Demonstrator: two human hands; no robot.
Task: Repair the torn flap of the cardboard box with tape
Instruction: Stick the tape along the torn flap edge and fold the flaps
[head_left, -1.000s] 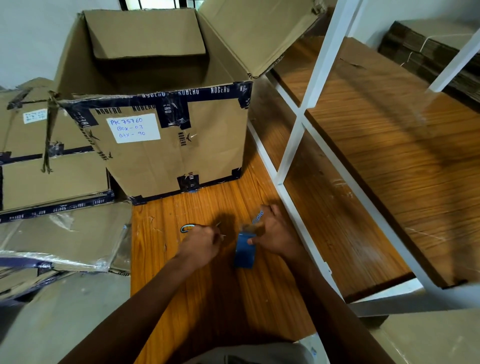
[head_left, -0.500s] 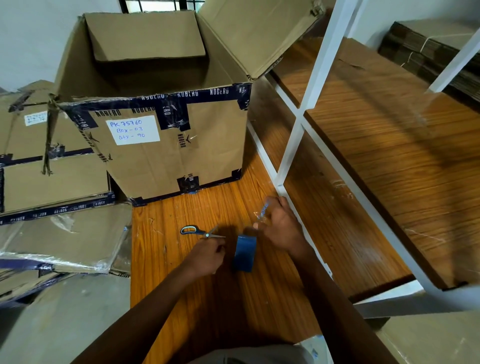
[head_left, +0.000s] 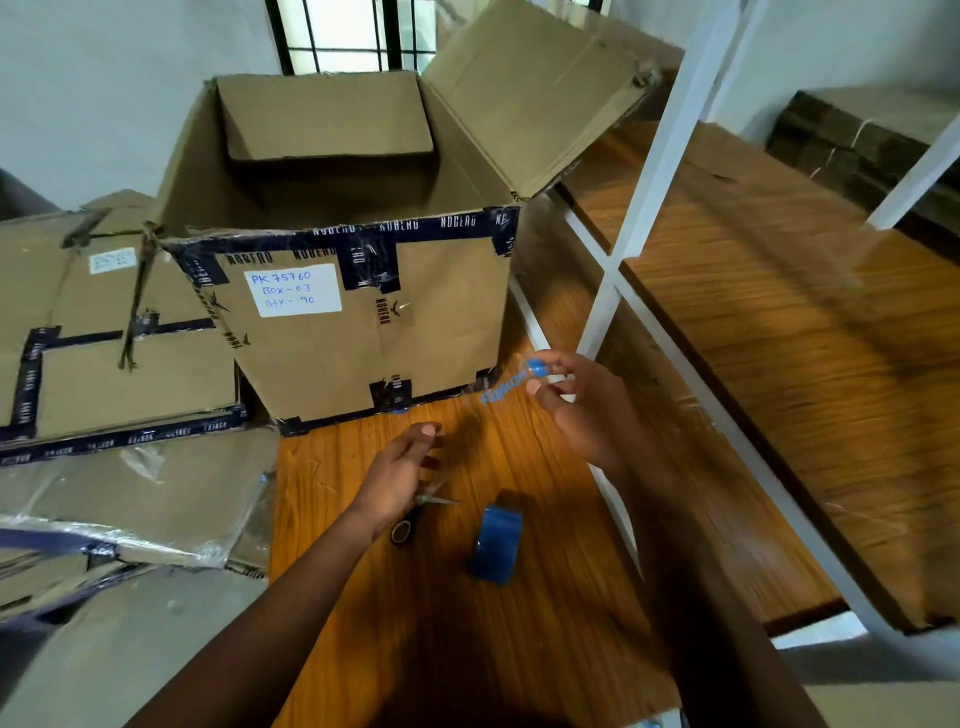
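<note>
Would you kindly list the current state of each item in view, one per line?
cardboard box: upright, top flaps open
tape strip: cut free, pinched in right hand
right hand: raised, holding the strip
left hand: open, above the scissors
scissors: lying on the table, blades closed
tape roll: standing on edge, untouched

Dim daylight from the rear window (head_left: 353, 36); motion-blurred, wide-angle bending at edges.

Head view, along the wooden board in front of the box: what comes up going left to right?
Left hand over the scissors → blue tape roll → right hand pinching a cut tape strip → white rack post.
</note>
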